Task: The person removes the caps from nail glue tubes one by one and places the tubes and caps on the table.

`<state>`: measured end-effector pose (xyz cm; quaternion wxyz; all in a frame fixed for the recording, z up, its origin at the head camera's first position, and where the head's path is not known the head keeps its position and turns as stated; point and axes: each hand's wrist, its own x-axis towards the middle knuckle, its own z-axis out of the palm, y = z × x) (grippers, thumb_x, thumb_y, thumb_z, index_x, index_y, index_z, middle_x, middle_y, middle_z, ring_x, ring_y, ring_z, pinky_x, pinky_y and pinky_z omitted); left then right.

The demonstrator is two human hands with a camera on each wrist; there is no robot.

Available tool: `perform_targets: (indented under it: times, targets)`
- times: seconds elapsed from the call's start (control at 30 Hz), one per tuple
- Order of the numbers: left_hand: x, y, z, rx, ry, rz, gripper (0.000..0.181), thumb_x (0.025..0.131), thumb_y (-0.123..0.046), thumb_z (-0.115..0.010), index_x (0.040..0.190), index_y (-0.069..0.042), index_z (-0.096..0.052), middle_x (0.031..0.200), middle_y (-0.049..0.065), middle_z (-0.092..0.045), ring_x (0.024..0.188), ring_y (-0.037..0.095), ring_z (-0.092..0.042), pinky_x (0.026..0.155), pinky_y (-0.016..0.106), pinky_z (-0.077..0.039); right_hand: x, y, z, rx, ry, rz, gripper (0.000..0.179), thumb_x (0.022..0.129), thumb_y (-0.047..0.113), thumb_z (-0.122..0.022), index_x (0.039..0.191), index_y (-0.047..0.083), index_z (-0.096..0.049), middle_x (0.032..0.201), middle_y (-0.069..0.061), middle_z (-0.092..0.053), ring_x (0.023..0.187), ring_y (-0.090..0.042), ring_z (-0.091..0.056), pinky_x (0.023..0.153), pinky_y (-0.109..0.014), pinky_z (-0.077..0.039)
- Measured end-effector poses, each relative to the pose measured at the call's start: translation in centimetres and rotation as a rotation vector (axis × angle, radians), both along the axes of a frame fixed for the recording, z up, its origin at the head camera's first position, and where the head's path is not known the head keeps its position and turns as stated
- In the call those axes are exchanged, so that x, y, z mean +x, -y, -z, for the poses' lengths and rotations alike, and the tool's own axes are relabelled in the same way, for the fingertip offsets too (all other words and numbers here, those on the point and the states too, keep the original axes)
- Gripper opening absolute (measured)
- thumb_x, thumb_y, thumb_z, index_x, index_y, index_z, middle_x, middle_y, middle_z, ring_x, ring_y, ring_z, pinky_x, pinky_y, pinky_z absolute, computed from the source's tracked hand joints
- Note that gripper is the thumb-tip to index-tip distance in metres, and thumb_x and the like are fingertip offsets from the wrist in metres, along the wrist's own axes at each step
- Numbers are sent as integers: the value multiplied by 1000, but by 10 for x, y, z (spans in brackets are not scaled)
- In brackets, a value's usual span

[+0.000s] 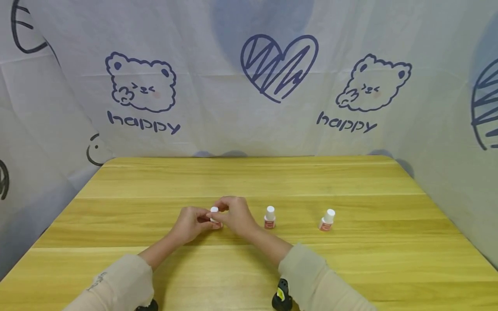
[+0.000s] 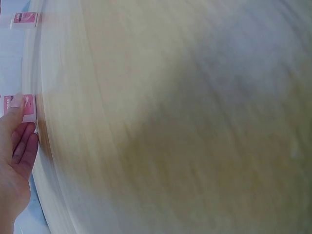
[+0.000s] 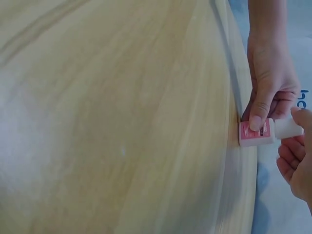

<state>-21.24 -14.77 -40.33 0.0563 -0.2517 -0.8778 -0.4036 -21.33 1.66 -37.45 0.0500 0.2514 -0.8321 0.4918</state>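
Note:
A small white bottle (image 3: 251,141) with a pink label stands upright on the wooden table, left of centre in the head view. My left hand (image 1: 189,225) grips its lower body, thumb pressed over the label. From the other side, my right hand (image 1: 238,216) pinches the white cap (image 3: 288,128) between thumb and fingers. The cap sits on the bottle's neck in the right wrist view. In the left wrist view, the left hand (image 2: 14,165) partly covers the label, and the cap is out of frame.
Two similar capped bottles stand upright to the right: a nearer one (image 1: 269,218) just beyond the right hand, and another (image 1: 327,221) farther along. A printed white cloth (image 1: 218,116) hangs behind the wooden table (image 1: 249,177) and along its sides.

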Motion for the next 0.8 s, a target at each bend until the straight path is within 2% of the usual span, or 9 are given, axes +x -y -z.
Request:
perform_targets:
  times: [0.23, 0.37, 0.53, 0.67, 0.8]
  targets:
    - [-1, 0, -2, 4, -9, -13, 11, 74, -7, -75, 81, 1, -73, 75, 12, -72, 66, 11, -67, 58, 15, -52, 1, 4, -1, 6, -20, 60, 13, 78, 12, -74, 77, 0, -69, 78, -11, -71, 77, -19, -66, 66, -15, -50]
    - [-1, 1, -3, 5, -9, 1, 11, 75, -8, -75, 81, 1, -73, 76, 13, -72, 67, 13, -68, 58, 15, -52, 1, 4, -4, 29, -33, 49, 13, 78, 11, -74, 76, -1, -70, 76, -12, -71, 74, -19, -66, 62, -13, -49]
    - [0, 2, -2, 12, 40, 17, 12, 78, -5, -72, 87, 3, -73, 81, 15, -72, 71, 16, -69, 61, 16, -53, 1, 1, -8, 88, -53, 22, 14, 80, 12, -73, 78, -2, -71, 76, -11, -71, 73, -17, -66, 60, -11, -48]
    - [0, 2, -1, 20, 41, 25, 13, 78, -2, -71, 89, 5, -72, 82, 16, -72, 72, 19, -69, 62, 18, -54, 0, -1, -9, 123, -86, -19, 11, 82, 9, -70, 79, -2, -72, 76, -11, -71, 74, -18, -67, 64, -17, -52]
    - [0, 1, 0, 30, 32, 29, 12, 77, -1, -72, 87, 6, -72, 82, 18, -72, 73, 21, -70, 63, 18, -55, 1, -2, -11, 123, -94, -71, 9, 84, 3, -66, 81, -3, -71, 78, -14, -71, 76, -21, -67, 70, -31, -56]
